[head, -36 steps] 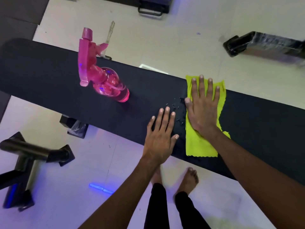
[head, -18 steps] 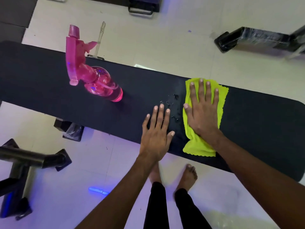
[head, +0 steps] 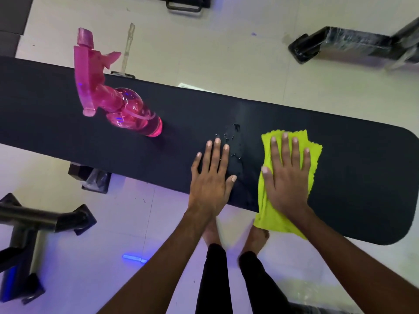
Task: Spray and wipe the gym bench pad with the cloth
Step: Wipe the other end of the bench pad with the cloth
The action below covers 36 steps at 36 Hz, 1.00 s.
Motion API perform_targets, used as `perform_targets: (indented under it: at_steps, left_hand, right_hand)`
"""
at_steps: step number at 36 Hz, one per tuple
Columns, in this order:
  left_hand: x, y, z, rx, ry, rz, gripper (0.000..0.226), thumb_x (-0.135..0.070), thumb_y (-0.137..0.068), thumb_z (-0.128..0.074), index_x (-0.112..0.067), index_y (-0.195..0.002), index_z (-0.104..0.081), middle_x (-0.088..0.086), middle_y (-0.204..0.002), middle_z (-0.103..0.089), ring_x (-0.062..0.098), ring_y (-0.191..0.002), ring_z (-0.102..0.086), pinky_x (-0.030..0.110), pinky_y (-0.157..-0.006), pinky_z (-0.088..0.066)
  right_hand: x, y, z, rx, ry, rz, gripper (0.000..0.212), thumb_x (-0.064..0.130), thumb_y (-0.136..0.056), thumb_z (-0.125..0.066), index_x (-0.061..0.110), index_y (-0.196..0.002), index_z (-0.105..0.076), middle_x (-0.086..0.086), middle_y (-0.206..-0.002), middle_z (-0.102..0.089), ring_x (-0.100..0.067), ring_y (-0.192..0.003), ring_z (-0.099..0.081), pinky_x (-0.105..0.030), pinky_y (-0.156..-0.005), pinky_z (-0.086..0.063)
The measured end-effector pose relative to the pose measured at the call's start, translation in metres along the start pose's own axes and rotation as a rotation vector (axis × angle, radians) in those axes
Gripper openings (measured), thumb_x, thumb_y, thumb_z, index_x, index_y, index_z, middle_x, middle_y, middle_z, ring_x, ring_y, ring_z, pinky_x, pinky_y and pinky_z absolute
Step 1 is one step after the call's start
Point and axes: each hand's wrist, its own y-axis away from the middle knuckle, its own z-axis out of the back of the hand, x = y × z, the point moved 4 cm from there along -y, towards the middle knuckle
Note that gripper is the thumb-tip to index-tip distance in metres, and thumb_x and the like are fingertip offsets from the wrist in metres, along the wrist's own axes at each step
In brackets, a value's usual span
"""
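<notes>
Currently, step in hand: wiping; spraying is judged done, as droplets (head: 231,137) are seen on the bench pad (head: 353,168).
Right hand (head: 286,177): laid flat, fingers spread, palm pressed down on the cloth (head: 269,219); nothing is gripped, the cloth is only pinned beneath it. The cloth's near end is draped over the pad edge below the wrist.
Left hand (head: 210,184): laid flat and open on the bare pad, just left of the right hand, nothing held; it is judged to be a brace.
Droplets: found between the two hands, just beyond the left fingertips.
Spray bottle (head: 118,103): stood on the pad, well left of the left hand.
Next move, as judged: the cloth is to be swept leftward across the droplets with pressure kept.
</notes>
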Motion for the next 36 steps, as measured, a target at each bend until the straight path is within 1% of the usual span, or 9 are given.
perform_targets:
  at_steps: [3,5,13,17,20,28,32,34,36]
  left_hand:
    - [0.0,0.0,-0.001,-0.014,-0.012,-0.002,0.072,-0.049,-0.109,-0.024,-0.012,-0.168,-0.005,0.012,-0.176,0.0,0.029,-0.164,-0.001,0.051,-0.13,-0.014]
    - [-0.001,0.0,0.001,-0.011,-0.018,-0.005,0.072,-0.048,-0.109,-0.026,-0.012,-0.168,-0.006,0.013,-0.176,-0.001,0.029,-0.164,-0.002,0.051,-0.13,-0.015]
    - [0.001,0.001,0.006,0.02,-0.009,-0.027,0.072,-0.047,-0.108,-0.028,-0.013,-0.168,-0.006,0.012,-0.176,0.0,0.029,-0.164,-0.001,0.051,-0.13,-0.015]
    - [-0.001,0.001,0.005,-0.006,-0.007,-0.003,0.072,-0.047,-0.108,-0.027,-0.014,-0.168,-0.005,0.01,-0.177,0.0,0.027,-0.164,0.0,0.05,-0.131,-0.013]
    - [-0.002,0.002,0.002,-0.039,-0.006,0.016,0.072,-0.047,-0.108,-0.03,-0.014,-0.168,-0.007,0.01,-0.177,-0.002,0.027,-0.164,-0.002,0.05,-0.131,-0.013]
    - [0.0,0.002,0.003,-0.045,-0.002,0.004,0.07,-0.047,-0.109,-0.027,-0.015,-0.168,-0.011,0.011,-0.176,-0.006,0.026,-0.164,-0.004,0.049,-0.13,-0.015]
    - [0.003,0.003,0.016,-0.018,0.076,0.003,0.066,-0.037,-0.107,-0.036,-0.013,-0.166,-0.022,0.01,-0.175,-0.014,0.026,-0.163,-0.011,0.048,-0.127,-0.023]
    - [0.007,0.008,0.023,-0.012,0.1,0.045,0.065,-0.031,-0.104,-0.038,-0.009,-0.164,-0.029,0.013,-0.174,-0.02,0.027,-0.162,-0.017,0.05,-0.123,-0.03]
    - [0.016,0.017,0.025,-0.002,0.093,0.126,0.067,-0.034,-0.102,-0.037,-0.007,-0.163,-0.029,0.016,-0.173,-0.02,0.029,-0.162,-0.017,0.05,-0.122,-0.03]
  right_hand:
    - [0.03,-0.037,0.004,-0.054,-0.037,-0.149,0.076,0.055,-0.111,-0.023,0.013,-0.173,-0.011,-0.018,-0.181,-0.007,-0.044,-0.167,-0.007,-0.067,-0.133,-0.007]
    - [0.046,-0.048,0.004,-0.066,-0.051,-0.18,0.076,0.054,-0.112,-0.023,0.011,-0.173,-0.009,-0.02,-0.18,-0.007,-0.046,-0.167,-0.006,-0.068,-0.132,-0.008]
    - [0.027,0.037,-0.014,0.011,-0.043,0.147,0.071,0.05,-0.11,-0.019,0.019,-0.174,-0.008,-0.012,-0.182,-0.005,-0.039,-0.168,-0.003,-0.067,-0.132,-0.01]
    - [0.004,0.052,-0.013,0.001,-0.055,0.11,0.07,0.048,-0.111,-0.015,0.017,-0.174,-0.011,-0.008,-0.182,-0.008,-0.033,-0.169,-0.005,-0.061,-0.135,-0.01]
    - [-0.001,0.027,-0.006,-0.032,-0.021,0.026,0.071,0.044,-0.11,-0.025,0.015,-0.173,-0.01,-0.01,-0.182,-0.009,-0.032,-0.169,-0.007,-0.058,-0.135,-0.011]
    - [0.026,-0.035,0.003,-0.105,-0.015,-0.12,0.072,0.046,-0.112,-0.024,0.011,-0.173,-0.008,-0.017,-0.181,-0.007,-0.042,-0.167,-0.007,-0.064,-0.134,-0.009]
    - [0.032,-0.009,-0.005,-0.064,0.009,0.01,0.075,0.045,-0.11,-0.03,0.014,-0.173,-0.005,-0.017,-0.181,-0.003,-0.043,-0.167,-0.004,-0.066,-0.133,-0.009]
    - [0.03,0.013,-0.01,-0.035,0.011,0.084,0.077,0.044,-0.108,-0.034,0.014,-0.173,-0.005,-0.016,-0.181,-0.002,-0.043,-0.167,-0.004,-0.066,-0.133,-0.009]
    - [0.027,0.022,-0.011,-0.012,0.003,0.089,0.077,0.046,-0.109,-0.033,0.011,-0.173,-0.007,-0.017,-0.181,-0.004,-0.043,-0.167,-0.005,-0.065,-0.133,-0.01]
